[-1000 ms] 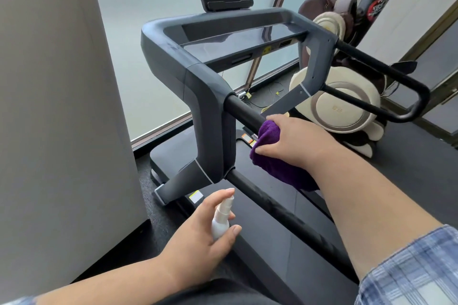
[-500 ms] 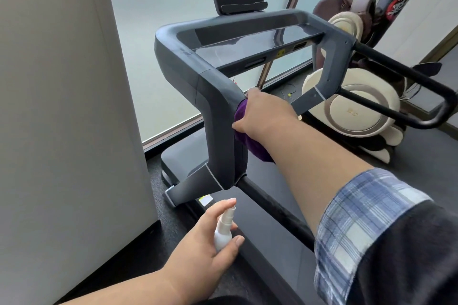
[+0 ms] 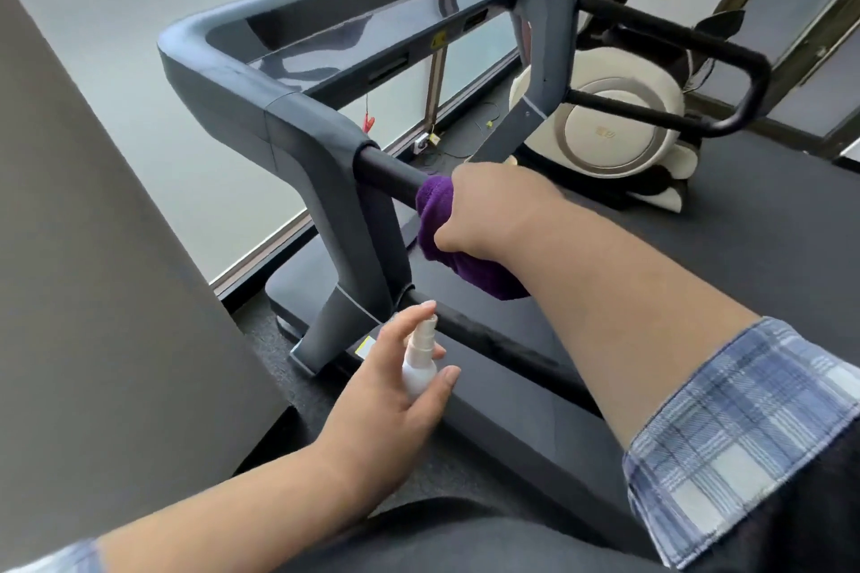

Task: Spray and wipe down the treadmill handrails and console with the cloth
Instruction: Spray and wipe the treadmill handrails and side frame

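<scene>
- Nearest, a rolled plaid sleeve (image 3: 740,428) in blue and white check covers the right forearm; the cloth looks soft and woven.
- The left hand (image 3: 395,391) curls around a small white spray bottle (image 3: 419,363), smooth plastic, cylindrical, its long axis near upright with the nozzle end up and tipped slightly toward the treadmill frame (image 3: 325,163); the forefinger lies stretched up beside the nozzle.
- Just past it runs the treadmill's flat black side rail (image 3: 512,400), matte, with a small yellow-and-white label near the upright's foot, its print too small to read.
- The right hand (image 3: 493,209) grips a fuzzy purple cloth (image 3: 435,209) wrapped round the near handrail (image 3: 386,174), a round black bar running from the grey moulded upright toward the person; a tail of cloth hangs beneath the wrist.
- Beyond, the glossy dark console (image 3: 353,33) spans the frame; a yellow warning sticker shows on it, unreadable.
- Farthest, a cream and brown massage chair (image 3: 614,126) stands behind the far handrail (image 3: 726,56).
</scene>
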### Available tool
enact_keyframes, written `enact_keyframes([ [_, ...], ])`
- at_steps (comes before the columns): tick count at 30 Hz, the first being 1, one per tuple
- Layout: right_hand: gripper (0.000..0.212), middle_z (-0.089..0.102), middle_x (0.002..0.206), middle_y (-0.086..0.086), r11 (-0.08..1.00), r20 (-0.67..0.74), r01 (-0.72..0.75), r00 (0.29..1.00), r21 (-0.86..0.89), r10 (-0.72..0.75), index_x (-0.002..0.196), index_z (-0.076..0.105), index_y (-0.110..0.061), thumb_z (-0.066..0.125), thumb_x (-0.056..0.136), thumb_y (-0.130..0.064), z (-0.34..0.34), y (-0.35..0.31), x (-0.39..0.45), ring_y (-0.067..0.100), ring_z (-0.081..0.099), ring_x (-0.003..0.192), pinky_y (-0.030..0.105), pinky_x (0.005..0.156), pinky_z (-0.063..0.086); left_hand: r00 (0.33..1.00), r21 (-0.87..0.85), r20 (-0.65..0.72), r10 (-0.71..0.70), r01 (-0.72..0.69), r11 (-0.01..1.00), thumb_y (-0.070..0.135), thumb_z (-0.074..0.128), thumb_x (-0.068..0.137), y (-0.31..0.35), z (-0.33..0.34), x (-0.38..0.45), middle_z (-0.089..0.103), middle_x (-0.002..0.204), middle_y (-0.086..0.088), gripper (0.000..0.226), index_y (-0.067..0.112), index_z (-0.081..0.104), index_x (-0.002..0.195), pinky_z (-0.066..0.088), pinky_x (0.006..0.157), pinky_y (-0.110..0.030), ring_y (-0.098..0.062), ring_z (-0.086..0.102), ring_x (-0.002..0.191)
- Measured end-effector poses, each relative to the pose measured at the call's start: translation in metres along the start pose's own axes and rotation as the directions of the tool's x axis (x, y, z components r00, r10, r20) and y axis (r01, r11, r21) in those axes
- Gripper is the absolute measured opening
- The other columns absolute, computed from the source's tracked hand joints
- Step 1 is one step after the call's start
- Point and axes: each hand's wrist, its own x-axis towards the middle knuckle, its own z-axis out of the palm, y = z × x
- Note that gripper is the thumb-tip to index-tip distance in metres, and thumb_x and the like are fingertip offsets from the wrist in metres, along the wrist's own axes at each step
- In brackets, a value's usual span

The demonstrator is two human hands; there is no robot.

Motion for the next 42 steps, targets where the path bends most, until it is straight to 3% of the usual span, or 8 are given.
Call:
enact_keyframes([
  [9,0.032,0.055,0.074,-0.003,0.997,-0.028,-0.079,0.996,-0.007,0.079,0.087,0.046,-0.024,0.063,0.075,-0.048,0.012,0.069,-0.082,0.021,0.054,0.065,0.031,0.050,0.040,0.992,0.045,0.087,0.086,-0.090,0.995,0.039,0.069,0.084,0.007,0.037,0.007,0.061,0.103,0.019,0.060,0.061,0.038,0.131,0.053,0.059,-0.040,-0.008,0.056,0.059],
  [12,0.033,0.055,0.074,-0.005,0.996,-0.021,-0.094,0.995,0.006,0.094,0.088,0.046,-0.025,0.063,0.073,-0.048,0.016,0.094,-0.105,0.023,0.056,0.068,0.034,0.055,0.045,0.983,0.089,0.098,0.158,-0.167,0.982,0.040,0.067,0.083,0.014,0.054,0.007,0.060,0.105,0.026,0.062,0.064,0.035,0.130,0.051,0.075,-0.019,-0.004,0.064,0.082],
  [14,0.035,0.052,0.074,-0.007,0.995,-0.031,-0.101,0.994,0.006,0.101,0.091,0.047,-0.025,0.063,0.072,-0.050,0.019,0.109,-0.120,0.024,0.055,0.071,0.034,0.057,0.045,0.977,0.115,0.103,0.184,-0.196,0.974,0.038,0.067,0.084,0.021,0.067,0.006,0.059,0.105,0.029,0.063,0.066,0.034,0.130,0.049,0.075,-0.017,-0.003,0.063,0.087],
  [20,0.037,0.050,0.073,-0.010,0.996,-0.094,-0.078,0.992,0.037,0.081,0.090,0.047,-0.028,0.060,0.071,-0.057,0.030,0.160,-0.166,0.023,0.051,0.073,0.034,0.059,0.040,0.971,0.118,0.123,0.207,-0.221,0.968,0.051,0.062,0.084,0.043,0.106,-0.008,0.060,0.107,0.024,0.058,0.063,0.032,0.133,0.049,0.060,-0.016,-0.004,0.056,0.059],
  [26,0.046,0.060,0.092,-0.021,0.936,-0.205,-0.077,0.966,0.344,0.156,0.105,0.056,-0.040,0.056,0.071,-0.072,0.063,0.210,-0.211,0.011,0.056,0.087,0.033,0.074,0.048,0.979,0.125,0.140,0.145,-0.163,0.979,0.056,0.061,0.082,0.055,0.151,-0.037,0.060,0.107,0.023,0.059,0.062,0.033,0.134,0.050,0.063,-0.029,0.000,0.058,0.062],
  [30,0.053,0.065,0.109,-0.015,0.795,-0.405,0.027,0.871,0.606,0.279,0.120,0.062,-0.032,0.073,0.073,-0.053,0.112,0.222,-0.239,0.010,0.058,0.104,0.024,0.088,0.041,0.989,0.119,0.131,0.075,-0.091,0.989,0.057,0.062,0.080,0.061,0.179,-0.059,0.059,0.107,0.026,0.059,0.065,0.035,0.131,0.052,0.065,-0.033,0.001,0.059,0.066],
  [36,0.067,0.062,0.127,-0.003,0.660,-0.335,0.032,0.879,0.750,0.339,0.140,0.050,-0.027,0.067,0.082,-0.054,0.156,0.232,-0.254,0.019,0.055,0.120,0.035,0.098,0.046,0.993,0.111,0.117,-0.009,-0.004,0.994,0.056,0.064,0.078,0.068,0.203,-0.089,0.060,0.106,0.025,0.059,0.067,0.037,0.129,0.050,0.062,-0.033,0.000,0.058,0.063],
  [42,0.061,0.054,0.142,-0.007,0.616,-0.271,0.004,0.900,0.787,0.341,0.149,0.044,-0.029,0.063,0.091,-0.034,0.169,0.237,-0.269,0.013,0.043,0.133,0.026,0.106,0.031,0.996,0.116,0.089,-0.007,-0.003,0.993,0.055,0.065,0.078,0.075,0.210,-0.104,0.061,0.104,0.022,0.060,0.064,0.038,0.131,0.049,0.054,-0.033,-0.005,0.055,0.057],
])
